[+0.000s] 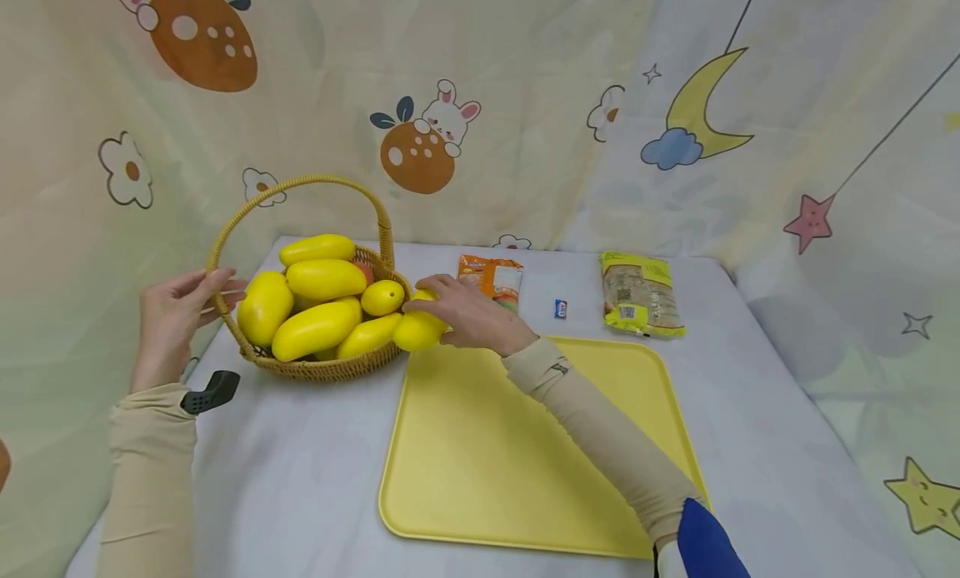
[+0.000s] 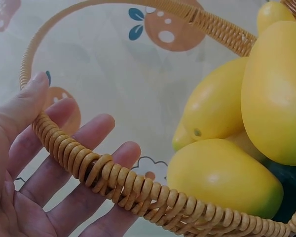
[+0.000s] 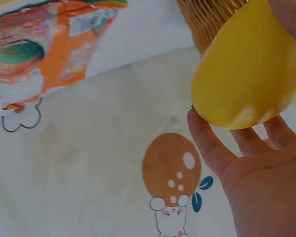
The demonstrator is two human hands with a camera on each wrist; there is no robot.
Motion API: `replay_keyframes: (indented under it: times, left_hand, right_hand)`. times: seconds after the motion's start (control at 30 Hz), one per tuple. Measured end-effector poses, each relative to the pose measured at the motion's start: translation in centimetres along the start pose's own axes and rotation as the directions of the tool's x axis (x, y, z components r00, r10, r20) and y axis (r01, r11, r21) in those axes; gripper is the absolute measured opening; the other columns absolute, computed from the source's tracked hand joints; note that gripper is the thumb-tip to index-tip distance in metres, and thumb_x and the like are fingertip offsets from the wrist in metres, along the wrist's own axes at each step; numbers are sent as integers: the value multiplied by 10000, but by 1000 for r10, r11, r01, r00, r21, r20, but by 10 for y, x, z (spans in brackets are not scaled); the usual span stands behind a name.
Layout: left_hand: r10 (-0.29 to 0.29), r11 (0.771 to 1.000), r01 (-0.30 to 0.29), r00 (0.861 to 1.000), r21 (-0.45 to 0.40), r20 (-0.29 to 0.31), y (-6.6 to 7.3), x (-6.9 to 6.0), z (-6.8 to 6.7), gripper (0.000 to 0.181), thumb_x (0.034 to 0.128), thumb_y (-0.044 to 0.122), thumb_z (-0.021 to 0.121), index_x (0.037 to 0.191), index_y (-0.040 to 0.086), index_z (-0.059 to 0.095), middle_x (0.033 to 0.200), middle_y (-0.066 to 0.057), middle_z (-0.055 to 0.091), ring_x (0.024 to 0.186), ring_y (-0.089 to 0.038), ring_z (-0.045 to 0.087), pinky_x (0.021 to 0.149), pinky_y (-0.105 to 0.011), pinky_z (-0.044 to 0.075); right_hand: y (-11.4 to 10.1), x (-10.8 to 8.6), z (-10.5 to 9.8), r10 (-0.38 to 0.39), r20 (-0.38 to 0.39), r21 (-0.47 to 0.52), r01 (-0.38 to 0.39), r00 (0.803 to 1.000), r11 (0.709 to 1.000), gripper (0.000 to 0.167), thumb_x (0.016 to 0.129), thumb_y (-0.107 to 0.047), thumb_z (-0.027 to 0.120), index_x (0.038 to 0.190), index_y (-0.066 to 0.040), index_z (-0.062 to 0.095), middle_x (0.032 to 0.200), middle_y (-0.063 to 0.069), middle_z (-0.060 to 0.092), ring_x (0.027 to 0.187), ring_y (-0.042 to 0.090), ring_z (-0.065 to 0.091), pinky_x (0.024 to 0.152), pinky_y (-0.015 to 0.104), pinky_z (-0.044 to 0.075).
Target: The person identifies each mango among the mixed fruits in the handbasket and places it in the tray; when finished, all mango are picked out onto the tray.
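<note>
A wicker basket [image 1: 330,368] with a tall arched handle stands at the left of the table, heaped with yellow mangoes [image 1: 313,328]. My left hand [image 1: 171,311] loosely holds the left side of the handle [image 2: 113,175]. Its thumb lies across the cane and its fingers spread behind it. At the basket's right rim, my right hand [image 1: 472,316] grips a yellow mango [image 1: 418,330] between thumb and fingers. In the right wrist view this mango [image 3: 246,74] partly hides the basket's wicker side. A reddish fruit [image 1: 364,271] shows among the mangoes at the back.
A yellow tray [image 1: 525,478] lies beneath the right forearm. Behind it are an orange packet [image 1: 491,271], a small blue-and-red wrapped piece [image 1: 561,309] and a yellow-green bag [image 1: 641,295]. Patterned cloth [image 1: 525,145] hangs behind the white-covered table.
</note>
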State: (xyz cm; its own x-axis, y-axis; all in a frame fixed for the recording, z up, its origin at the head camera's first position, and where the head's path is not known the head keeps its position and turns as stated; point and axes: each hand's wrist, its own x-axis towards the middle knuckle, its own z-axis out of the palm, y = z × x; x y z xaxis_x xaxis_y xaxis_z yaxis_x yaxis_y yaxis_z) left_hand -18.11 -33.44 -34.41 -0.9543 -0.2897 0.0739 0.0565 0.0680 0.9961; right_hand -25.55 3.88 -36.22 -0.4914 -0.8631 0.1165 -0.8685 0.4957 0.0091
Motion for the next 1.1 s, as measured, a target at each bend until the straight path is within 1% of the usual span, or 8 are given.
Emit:
replay_keyframes:
  times: [0.07, 0.23, 0.3, 0.4, 0.6, 0.77, 0.93, 1.1]
  left_hand:
    - [-3, 1000, 3, 1000, 5, 2, 0, 0, -1, 271, 866, 323, 696, 1069, 145, 727, 805, 116, 739, 731, -36, 702, 645, -128, 521]
    - [-18, 1000, 18, 1000, 9, 9, 1, 0, -1, 258, 861, 329, 700, 1061, 170, 729, 809, 126, 737, 729, -31, 700, 646, -126, 519]
    - [-21, 1000, 21, 1000, -10, 10, 2, -2, -2, 222, 857, 324, 705, 1030, 188, 736, 808, 121, 738, 724, -33, 701, 646, -127, 520]
    - [-27, 999, 28, 1000, -29, 8, 3, -3, -3, 215, 860, 310, 704, 1025, 177, 737, 804, 119, 738, 718, -35, 701, 642, -128, 519]
    - [-30, 999, 30, 1000, -40, 4, 3, -2, 0, 234, 854, 305, 711, 1039, 164, 735, 802, 117, 738, 714, -44, 704, 641, -133, 523]
    - [-36, 999, 36, 999, -21, -4, 3, -2, 0, 263, 842, 334, 715, 1045, 168, 731, 797, 128, 735, 711, -36, 699, 643, -126, 519]
    - [-36, 999, 36, 999, -19, -9, 3, -3, 1, 248, 835, 346, 719, 1022, 183, 736, 793, 126, 735, 708, -35, 698, 641, -126, 517]
    - [-16, 1000, 16, 1000, -18, -15, 2, -2, 2, 320, 837, 342, 719, 1077, 130, 725, 797, 118, 737, 704, -30, 696, 642, -128, 519]
  right_hand:
    - [2, -4, 6, -8, 13, 7, 8, 1000, 1000, 679, 748, -197, 840, 1351, -240, 530, 1411, 126, 444, 1284, 309, 424, 998, 487, 413]
    - [3, -9, 25, -22, 61, -8, 22, 998, 1000, 669, 737, -188, 847, 1331, -259, 548, 1403, 114, 468, 1284, 307, 447, 1017, 478, 428]
    - [2, -9, 32, -35, 80, -10, 36, 996, 999, 661, 741, -174, 843, 1329, -255, 552, 1398, 110, 476, 1294, 306, 443, 1019, 473, 429]
    - [-1, -8, 40, -49, 107, 1, 49, 993, 999, 650, 752, -145, 829, 1333, -248, 555, 1391, 114, 484, 1298, 312, 437, 1015, 483, 431]
    - [-3, -9, 49, -25, 170, 14, 23, 985, 1000, 662, 780, -117, 802, 1364, -270, 531, 1411, 99, 464, 1314, 300, 419, 1024, 508, 416]
    - [-4, -8, 53, -30, 174, 18, 27, 984, 999, 658, 785, -87, 788, 1362, -270, 531, 1402, 84, 463, 1306, 295, 420, 1035, 507, 406]
    - [-4, -8, 58, -33, 193, -1, 34, 981, 999, 635, 795, -116, 783, 1353, -283, 531, 1391, 58, 472, 1289, 267, 431, 1041, 493, 401]
    - [-3, -8, 61, -29, 199, -29, 36, 979, 999, 649, 798, -128, 781, 1368, -291, 516, 1405, 64, 468, 1298, 263, 425, 1048, 483, 395]
